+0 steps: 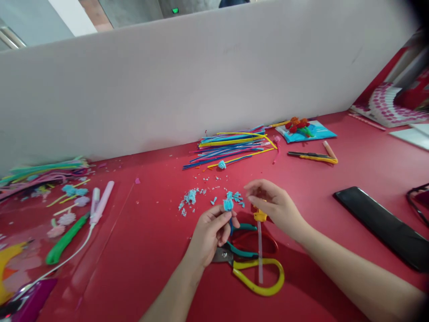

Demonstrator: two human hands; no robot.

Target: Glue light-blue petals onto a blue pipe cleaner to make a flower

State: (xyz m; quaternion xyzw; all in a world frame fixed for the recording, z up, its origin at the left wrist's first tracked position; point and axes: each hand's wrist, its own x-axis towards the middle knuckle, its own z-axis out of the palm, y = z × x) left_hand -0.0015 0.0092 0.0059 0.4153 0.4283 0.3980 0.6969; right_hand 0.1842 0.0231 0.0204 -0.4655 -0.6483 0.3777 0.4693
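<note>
My left hand (212, 232) pinches a short dark stem topped with a light blue fuzzy tuft (228, 205), held upright over the red table (150, 250). My right hand (275, 203) hovers just to its right, fingers curled around a small glue gun with a yellow tip (260, 216) and a clear glue stick (259, 257) trailing toward me. Under both hands lie yellow-handled scissors (259, 277) and teal-handled pliers (239, 250). Light blue cut scraps (191, 197) are scattered just beyond my hands.
A pile of coloured pipe cleaners (231, 145) lies by the white partition. A blue card with red-orange flowers (303, 129), a yellow-black cutter (313, 156), a black phone (382, 226), a green cutter (65, 241) and a pink corded tool (100, 203) surround the work spot.
</note>
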